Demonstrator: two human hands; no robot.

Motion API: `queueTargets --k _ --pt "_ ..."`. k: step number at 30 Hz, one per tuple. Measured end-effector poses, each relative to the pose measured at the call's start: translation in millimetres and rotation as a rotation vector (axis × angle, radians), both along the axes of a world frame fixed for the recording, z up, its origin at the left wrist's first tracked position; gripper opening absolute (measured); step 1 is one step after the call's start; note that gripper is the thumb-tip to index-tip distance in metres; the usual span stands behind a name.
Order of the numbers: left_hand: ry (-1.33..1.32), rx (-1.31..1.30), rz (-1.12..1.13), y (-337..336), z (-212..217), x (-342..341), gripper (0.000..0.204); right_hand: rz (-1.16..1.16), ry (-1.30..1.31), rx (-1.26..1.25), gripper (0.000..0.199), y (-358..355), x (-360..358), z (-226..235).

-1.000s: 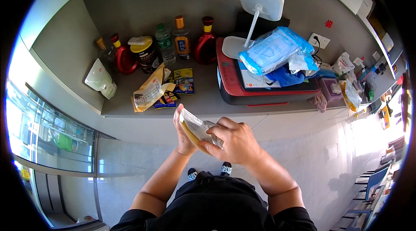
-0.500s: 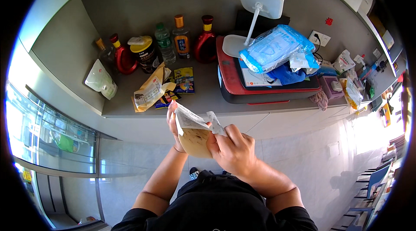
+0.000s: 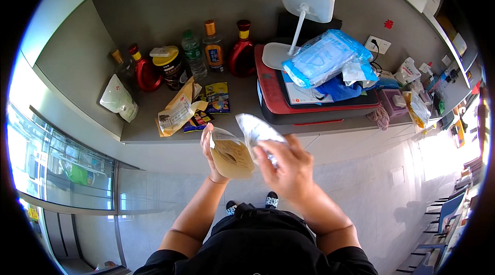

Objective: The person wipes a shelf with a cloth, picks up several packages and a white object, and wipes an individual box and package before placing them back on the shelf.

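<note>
At centre, our left hand (image 3: 208, 155) gripped 1 tan sheet (image 3: 232, 159) and our right hand (image 3: 290, 164) pinched 1 white sheet (image 3: 255, 128) between its fingers; upper left stood 2 red bottles (image 3: 147, 75).

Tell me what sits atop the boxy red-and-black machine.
The machine bears a white rounded stand, a blue plastic-wrapped package, crumpled blue cloth and a flat white printed item. What lies directly beneath the package is covered.

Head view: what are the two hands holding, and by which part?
The left hand holds a flat tan piece by its left edge; the right hand grips a white sheet near its lower end.
</note>
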State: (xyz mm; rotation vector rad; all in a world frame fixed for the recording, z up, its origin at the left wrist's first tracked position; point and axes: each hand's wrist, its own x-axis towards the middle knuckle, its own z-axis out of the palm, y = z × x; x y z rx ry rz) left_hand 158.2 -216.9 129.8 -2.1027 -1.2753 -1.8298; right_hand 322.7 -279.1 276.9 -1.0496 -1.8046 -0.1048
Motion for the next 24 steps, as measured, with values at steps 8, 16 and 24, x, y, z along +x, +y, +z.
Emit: queueTargets --k 8,16,24 --pt "0.032 -0.111 0.078 5.4 -29.3 -4.1 0.104 0.138 0.074 0.127 0.026 -24.6 5.3 36.2" --pt "-0.031 0.032 -0.014 5.5 -5.4 9.0 0.104 0.225 -0.272 -0.080 0.022 -18.8 0.8 12.4" --pt "0.018 0.027 -0.021 0.3 -12.9 10.9 0.099 0.137 -0.590 -0.291 0.019 -20.0 -7.6 28.1"
